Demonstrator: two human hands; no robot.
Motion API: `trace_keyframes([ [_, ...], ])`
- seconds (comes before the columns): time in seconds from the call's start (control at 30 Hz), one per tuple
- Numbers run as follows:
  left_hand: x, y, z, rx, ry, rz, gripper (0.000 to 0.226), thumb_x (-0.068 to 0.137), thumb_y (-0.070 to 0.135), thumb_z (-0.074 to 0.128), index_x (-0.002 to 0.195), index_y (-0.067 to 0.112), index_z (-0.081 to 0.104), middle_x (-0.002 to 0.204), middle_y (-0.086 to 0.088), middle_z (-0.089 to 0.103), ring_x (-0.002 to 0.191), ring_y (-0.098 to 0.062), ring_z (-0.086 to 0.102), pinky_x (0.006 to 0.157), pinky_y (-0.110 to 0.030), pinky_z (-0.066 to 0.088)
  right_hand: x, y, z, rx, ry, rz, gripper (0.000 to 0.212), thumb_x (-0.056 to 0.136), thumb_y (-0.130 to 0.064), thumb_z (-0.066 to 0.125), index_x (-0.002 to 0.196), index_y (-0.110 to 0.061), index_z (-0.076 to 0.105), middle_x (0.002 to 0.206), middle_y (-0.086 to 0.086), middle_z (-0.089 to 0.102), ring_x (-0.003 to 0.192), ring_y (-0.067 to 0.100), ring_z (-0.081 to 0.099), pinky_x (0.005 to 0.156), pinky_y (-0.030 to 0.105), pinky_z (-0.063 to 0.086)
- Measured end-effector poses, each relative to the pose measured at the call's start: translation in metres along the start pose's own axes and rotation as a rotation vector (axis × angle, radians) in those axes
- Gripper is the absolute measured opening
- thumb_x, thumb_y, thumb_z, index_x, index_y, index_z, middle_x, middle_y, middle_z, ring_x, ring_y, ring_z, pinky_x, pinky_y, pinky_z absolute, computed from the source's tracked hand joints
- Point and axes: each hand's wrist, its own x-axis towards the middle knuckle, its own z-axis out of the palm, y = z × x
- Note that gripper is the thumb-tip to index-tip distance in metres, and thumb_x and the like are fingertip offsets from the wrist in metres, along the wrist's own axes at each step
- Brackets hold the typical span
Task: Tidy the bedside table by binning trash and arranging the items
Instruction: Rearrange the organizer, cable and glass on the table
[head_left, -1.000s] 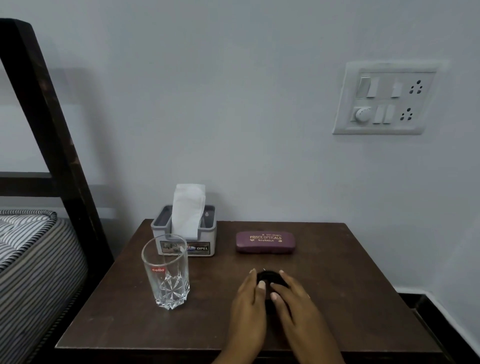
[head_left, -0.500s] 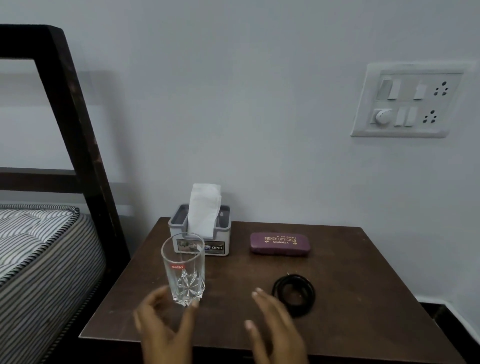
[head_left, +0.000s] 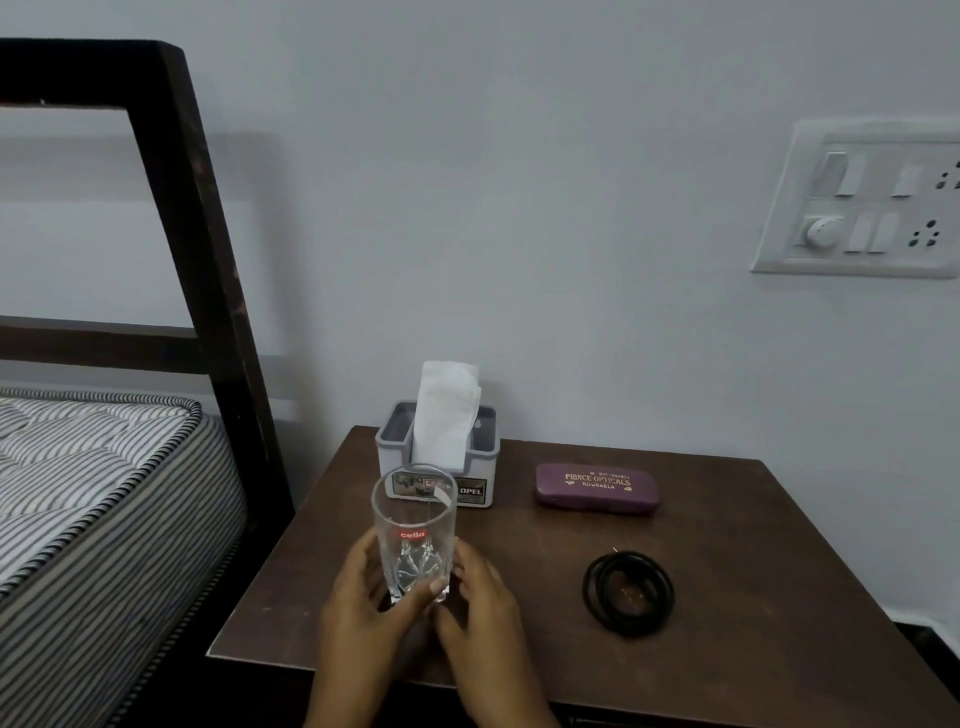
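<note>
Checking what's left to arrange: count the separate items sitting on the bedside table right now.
4. The glass stands front-left between both hands; the tissue box sits behind it at the back; the purple spectacle case lies back-centre; the black coiled cable lies front-right. Nothing seems hidden.

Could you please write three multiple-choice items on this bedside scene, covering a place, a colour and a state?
1. Where does the coiled black cable lie on the dark wooden bedside table?
A. Nearer the camera than the spectacle case
B. Inside the tissue box
C. On the mattress

2. What colour is the hard oval spectacle case?
A. Green
B. Purple
C. White

3. How is the clear drinking glass?
A. Upright and empty
B. Tipped over
C. Full of water

Key: 1 A, the cable lies on the table nearer than the case. 2 B, its lid is purple with gold lettering. 3 A, it stands between the left hand and right hand, and looks empty.
</note>
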Motion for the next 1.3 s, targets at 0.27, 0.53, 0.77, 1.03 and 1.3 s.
trace_keyframes([
  [0.27, 0.031, 0.013, -0.016, -0.237, -0.006, -0.122, 0.095, 0.064, 0.085, 0.044, 0.140, 0.027, 0.039, 0.145, 0.006, 0.043, 0.132, -0.008, 0.040, 0.114, -0.036, 0.024, 0.019, 0.005, -0.028, 0.262, 0.070, 0.177, 0.061, 0.087, 0.007, 0.044, 0.139, -0.021, 0.031, 0.141, -0.003, 0.037, 0.128, 0.003, 0.034, 0.100, 0.012, 0.029],
  [0.53, 0.076, 0.014, 0.001, -0.128, -0.093, -0.191, 0.083, 0.068, 0.089, 0.028, 0.129, 0.038, 0.053, 0.135, 0.003, 0.056, 0.128, -0.018, 0.048, 0.111, -0.044, 0.032, 0.061, 0.000, -0.027, 0.095, 0.077, 0.207, 0.061, 0.092, -0.005, 0.036, 0.148, -0.019, 0.016, 0.154, 0.002, 0.024, 0.140, 0.013, 0.025, 0.116, 0.034, 0.024],
  [0.77, 0.076, 0.010, 0.003, -0.124, -0.120, -0.165, 0.077, 0.069, 0.089, 0.025, 0.115, 0.040, 0.063, 0.118, 0.003, 0.068, 0.117, -0.019, 0.058, 0.109, -0.049, 0.035, 0.066, -0.002, -0.023, 0.029, 0.064, 0.194, 0.059, 0.091, -0.002, 0.036, 0.146, -0.015, 0.022, 0.151, 0.002, 0.029, 0.136, 0.012, 0.032, 0.112, 0.023, 0.026],
  [1.03, 0.068, 0.013, 0.001, -0.122, -0.100, -0.196, 0.086, 0.063, 0.092, 0.026, 0.111, 0.034, 0.068, 0.113, 0.000, 0.071, 0.113, -0.018, 0.061, 0.108, -0.047, 0.037, 0.064, -0.004, -0.025, 0.006, 0.078, 0.205, 0.058, 0.092, -0.003, 0.036, 0.147, -0.015, 0.021, 0.152, 0.002, 0.026, 0.138, 0.014, 0.029, 0.111, 0.022, 0.023],
  [1.3, 0.066, 0.013, 0.000, -0.076, -0.079, -0.209, 0.084, 0.065, 0.092, 0.023, 0.114, 0.039, 0.065, 0.118, 0.004, 0.068, 0.116, -0.015, 0.057, 0.111, -0.046, 0.032, 0.058, -0.004, -0.024, -0.024, 0.089, 0.188, 0.058, 0.091, -0.002, 0.037, 0.147, -0.014, 0.022, 0.152, 0.003, 0.028, 0.137, 0.015, 0.031, 0.112, 0.025, 0.025],
])
